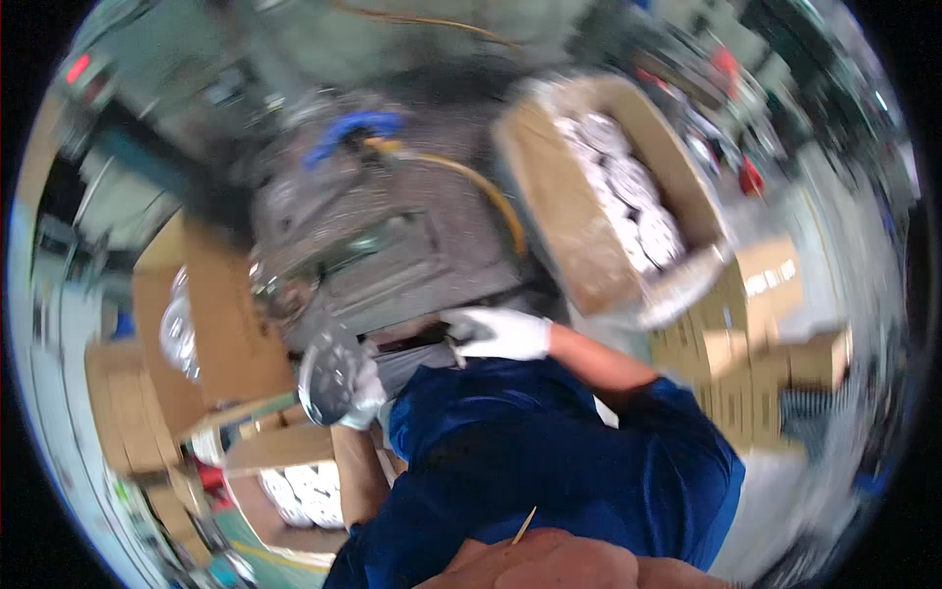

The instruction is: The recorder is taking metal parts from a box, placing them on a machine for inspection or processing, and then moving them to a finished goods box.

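My left hand (367,400), in a pale glove, grips a shiny round metal piece (330,373) with a dished, mirror-like face. It is held tilted in front of my body, left of the middle. My right hand (502,334) wears a white glove and is at the near edge of a dark metal work surface (471,260). Its fingers are curled, with dark fingertips; blur hides what they hold, if anything. A recessed rectangular plate (378,260) is set in the work surface beyond my hands. Behind it lies a blue-handled air gun (351,133) on a yellow hose (481,182).
At right stands a plastic-lined carton (554,206) of stacked round metal parts (628,187). An open carton (235,324) with shiny round pieces stands at left, another carton (250,506) below it. Closed cardboard boxes (736,393) are piled at lower right. A dark machine column (162,157) rises at far left.
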`<state>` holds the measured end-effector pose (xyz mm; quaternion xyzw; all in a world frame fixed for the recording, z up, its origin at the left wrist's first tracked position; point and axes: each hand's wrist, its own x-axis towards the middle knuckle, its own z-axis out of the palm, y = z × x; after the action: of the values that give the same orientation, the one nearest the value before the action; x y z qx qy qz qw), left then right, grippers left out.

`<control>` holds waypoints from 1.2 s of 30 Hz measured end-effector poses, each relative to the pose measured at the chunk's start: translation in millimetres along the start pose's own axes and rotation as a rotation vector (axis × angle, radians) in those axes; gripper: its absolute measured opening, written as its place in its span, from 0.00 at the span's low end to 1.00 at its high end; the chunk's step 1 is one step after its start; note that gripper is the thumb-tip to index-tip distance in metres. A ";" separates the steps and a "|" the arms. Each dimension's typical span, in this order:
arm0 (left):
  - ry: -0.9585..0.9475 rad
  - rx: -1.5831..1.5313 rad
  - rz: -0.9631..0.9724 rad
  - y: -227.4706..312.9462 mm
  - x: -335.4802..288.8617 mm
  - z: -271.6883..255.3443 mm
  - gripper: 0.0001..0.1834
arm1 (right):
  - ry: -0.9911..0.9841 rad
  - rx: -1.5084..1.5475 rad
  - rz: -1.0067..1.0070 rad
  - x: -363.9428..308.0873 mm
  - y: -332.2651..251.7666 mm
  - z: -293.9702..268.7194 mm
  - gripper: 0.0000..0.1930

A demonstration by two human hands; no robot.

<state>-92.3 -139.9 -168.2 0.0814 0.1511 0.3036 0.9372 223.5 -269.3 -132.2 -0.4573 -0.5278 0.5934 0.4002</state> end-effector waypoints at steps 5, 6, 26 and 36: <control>0.077 0.038 -0.572 -72.3 38.1 83.8 0.25 | 0.010 -0.417 -0.266 5.7 -94.5 -5.3 0.19; -0.128 0.170 -0.655 -70.5 55.4 79.4 0.27 | 0.033 -0.422 -0.259 -1.2 -101.2 -13.8 0.19; 0.576 0.886 -0.070 8.3 -2.8 74.2 0.29 | 1.555 -0.044 0.558 -17.8 89.3 -389.7 0.17; 0.764 0.720 0.114 42.3 -98.9 20.9 0.24 | 1.132 -0.729 0.884 -2.1 34.3 -359.6 0.26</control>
<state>-184.5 -166.0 -115.1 0.2900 0.5719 0.2910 0.7100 571.4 -181.8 -174.8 -0.9570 -0.1757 0.1655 0.1606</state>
